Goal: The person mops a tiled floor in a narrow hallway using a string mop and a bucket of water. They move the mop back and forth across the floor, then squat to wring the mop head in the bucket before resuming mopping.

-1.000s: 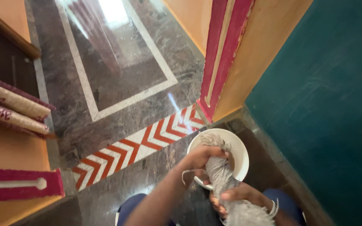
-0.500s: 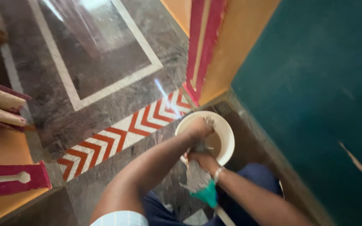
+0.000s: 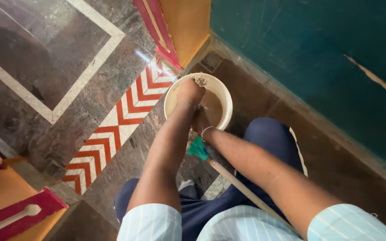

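One bucket: white bucket [image 3: 223,96], murky water inside.
One mop: green collar [image 3: 198,149], wooden handle [image 3: 242,189].
Left hand [image 3: 190,93]: grip clenched on mop strands [image 3: 199,80].
Right hand [image 3: 200,121]: grip hidden, cannot tell.

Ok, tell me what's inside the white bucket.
Murky brown water fills the white bucket. The left hand grips grey mop strands at the far rim; the right hand reaches in beside it. The arms cover the rest of the mop head.

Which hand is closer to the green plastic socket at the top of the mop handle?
Right. The right hand is just above the green plastic socket, at the bucket's near rim. The left hand is farther up, over the white round bucket.
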